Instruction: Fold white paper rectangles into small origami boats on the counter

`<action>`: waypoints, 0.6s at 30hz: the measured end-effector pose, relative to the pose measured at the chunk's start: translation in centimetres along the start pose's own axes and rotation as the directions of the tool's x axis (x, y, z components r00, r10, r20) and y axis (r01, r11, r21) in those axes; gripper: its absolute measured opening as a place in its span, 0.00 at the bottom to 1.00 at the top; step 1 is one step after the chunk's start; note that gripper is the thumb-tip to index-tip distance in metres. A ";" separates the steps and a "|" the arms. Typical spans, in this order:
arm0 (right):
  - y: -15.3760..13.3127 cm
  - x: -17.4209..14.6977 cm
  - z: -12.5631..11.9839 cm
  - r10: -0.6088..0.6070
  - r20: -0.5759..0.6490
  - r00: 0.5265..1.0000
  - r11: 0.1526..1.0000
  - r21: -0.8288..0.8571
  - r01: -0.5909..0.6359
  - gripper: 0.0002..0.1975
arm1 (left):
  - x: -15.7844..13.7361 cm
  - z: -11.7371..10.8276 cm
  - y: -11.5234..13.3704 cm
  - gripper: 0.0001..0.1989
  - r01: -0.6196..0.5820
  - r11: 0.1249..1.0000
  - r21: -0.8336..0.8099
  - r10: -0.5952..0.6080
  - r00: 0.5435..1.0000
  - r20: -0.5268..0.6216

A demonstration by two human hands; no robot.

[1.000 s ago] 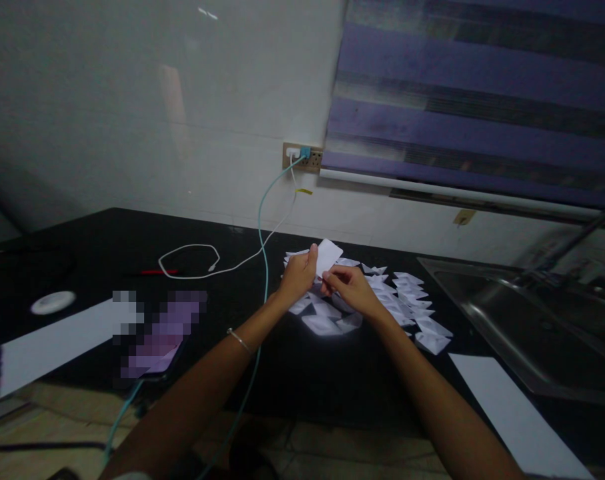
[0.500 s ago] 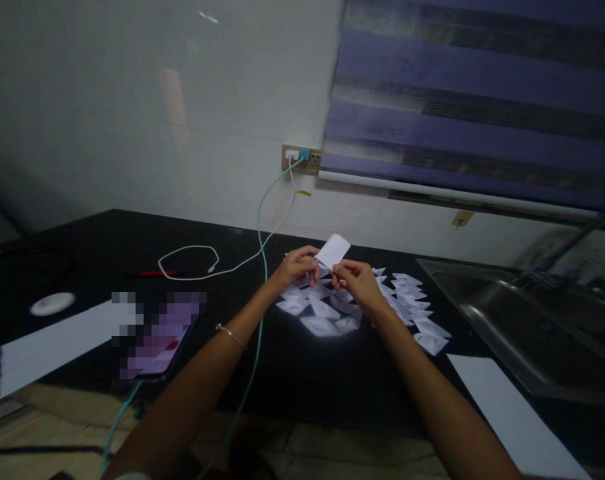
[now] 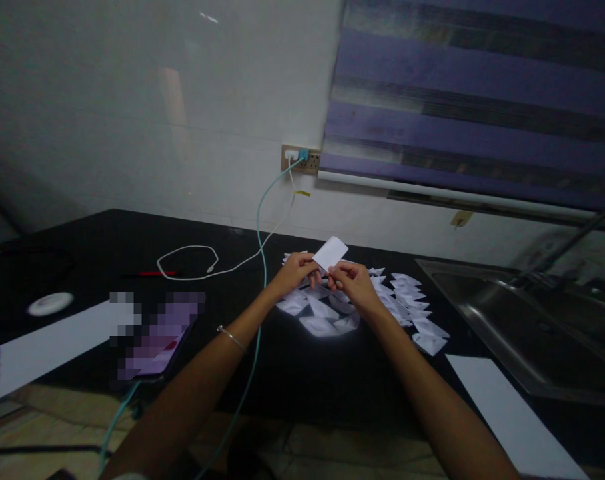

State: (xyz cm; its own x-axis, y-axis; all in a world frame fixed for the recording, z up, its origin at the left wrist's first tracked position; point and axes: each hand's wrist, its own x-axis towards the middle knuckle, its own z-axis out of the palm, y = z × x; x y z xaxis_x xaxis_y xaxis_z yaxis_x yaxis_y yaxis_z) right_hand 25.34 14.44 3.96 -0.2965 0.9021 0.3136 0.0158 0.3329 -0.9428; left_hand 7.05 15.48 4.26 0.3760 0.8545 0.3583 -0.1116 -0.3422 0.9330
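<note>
Between my two hands is a small folded piece of white paper (image 3: 331,253), held up above the counter. My left hand (image 3: 296,272) pinches its left edge, and my right hand (image 3: 351,280) grips its lower right corner between thumb and fingers. Below and around the hands lie several folded white paper boats (image 3: 322,325) in a cluster, partly hidden by my fingers. More folded paper boats (image 3: 406,300) stand in rows just right of my right hand.
A sink (image 3: 512,327) is set into the black counter (image 3: 302,380) at right, with a white paper strip (image 3: 507,413) before it. At left are another paper strip (image 3: 57,347), a phone (image 3: 162,340), a white disc (image 3: 50,304) and a white cable (image 3: 187,248). A teal cable (image 3: 259,320) crosses near my left wrist.
The folded paper has dropped slightly and tilted a little to the left. My left hand has flattened somewhat over its edge. The other things lie as before.
</note>
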 end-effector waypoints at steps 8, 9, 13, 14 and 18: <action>-0.9 -0.3 0.3 -0.030 -0.054 0.998 1.000 -0.007 0.030 0.13 | 0.1 -0.3 0.1 0.13 0.057 0.998 -0.030 -0.057 0.998 0.006; -1.0 -0.3 0.3 -0.040 -0.051 0.998 0.999 -0.013 0.039 0.13 | 0.1 -0.3 0.0 0.13 0.059 0.997 -0.043 -0.058 0.998 0.011; -1.0 -0.3 0.3 -0.059 -0.047 0.997 0.998 -0.022 0.058 0.13 | 0.0 -0.3 0.1 0.12 0.051 0.997 -0.061 -0.050 0.998 0.024; -1.0 -0.3 0.3 -0.057 -0.050 0.997 0.998 -0.018 0.057 0.12 | 0.0 -0.3 0.2 0.12 0.051 0.997 -0.054 -0.050 0.998 0.023; -1.0 -0.2 0.2 -0.058 -0.061 0.996 0.998 -0.013 0.058 0.11 | -0.1 -0.5 0.1 0.14 0.025 0.999 -0.038 -0.024 0.999 0.030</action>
State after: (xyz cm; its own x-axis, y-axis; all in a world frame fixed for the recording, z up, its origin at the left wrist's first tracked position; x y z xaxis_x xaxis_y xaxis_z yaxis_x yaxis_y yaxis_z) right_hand 25.20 13.89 4.82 -0.2378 0.8963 0.3744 0.0110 0.3879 -0.9216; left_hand 6.57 15.57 4.35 0.4057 0.8505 0.3346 -0.1367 -0.3055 0.9423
